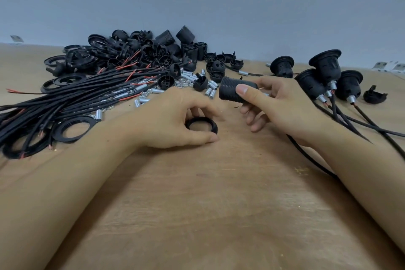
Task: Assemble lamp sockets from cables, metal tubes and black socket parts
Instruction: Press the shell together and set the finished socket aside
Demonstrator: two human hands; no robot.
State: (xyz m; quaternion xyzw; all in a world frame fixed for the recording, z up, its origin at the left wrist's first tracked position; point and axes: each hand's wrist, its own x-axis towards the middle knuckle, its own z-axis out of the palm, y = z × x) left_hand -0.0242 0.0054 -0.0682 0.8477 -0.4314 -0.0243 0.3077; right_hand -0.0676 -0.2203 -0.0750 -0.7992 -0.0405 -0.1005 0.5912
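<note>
My right hand grips a black threaded socket body, held sideways just above the wooden table. A black cable trails from under that hand toward the near right. On the table, my left hand curls its thumb and fingers around a small black threaded ring. Part of the ring is hidden by the fingers.
A bundle of black cables with red wire ends lies at the left, with flat black rings beside it. Black socket parts are heaped at the back. Small metal tubes and nuts are scattered mid-table. Several assembled sockets stand at the right.
</note>
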